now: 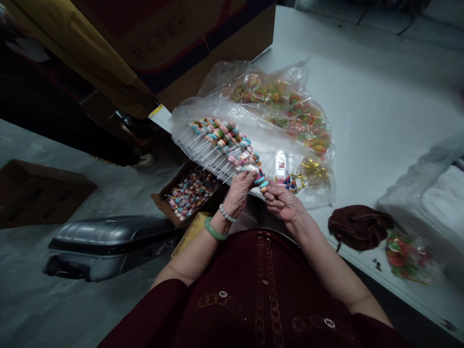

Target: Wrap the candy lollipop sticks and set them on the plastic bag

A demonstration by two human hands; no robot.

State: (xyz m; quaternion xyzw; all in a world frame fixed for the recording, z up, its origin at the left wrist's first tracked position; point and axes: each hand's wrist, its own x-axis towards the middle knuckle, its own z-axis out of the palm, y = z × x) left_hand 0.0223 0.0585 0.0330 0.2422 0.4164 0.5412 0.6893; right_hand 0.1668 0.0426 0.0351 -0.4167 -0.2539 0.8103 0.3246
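My left hand [238,192], wearing a bead bracelet and a green bangle, grips a candy skewer [262,182] of pastel pieces above the front edge of the table. At the skewer's near end, the fingers of my right hand [284,202] are closed on the candy pieces. Just beyond my left hand, several similar candy skewers [221,135] lie in a pile on clear plastic, their white sticks pointing left. To the right of them are a printed label [280,163], small blue-and-red pieces [289,182] and a heap of gold twist ties [314,173].
Clear bags of colourful ring candies [300,116] lie behind, beside a large carton [217,63]. Below left are an open box of wrapped candies [194,191] and a grey suitcase [112,237]. A dark brown cloth bundle [358,226] sits right. Another person's leg [65,111] shows left.
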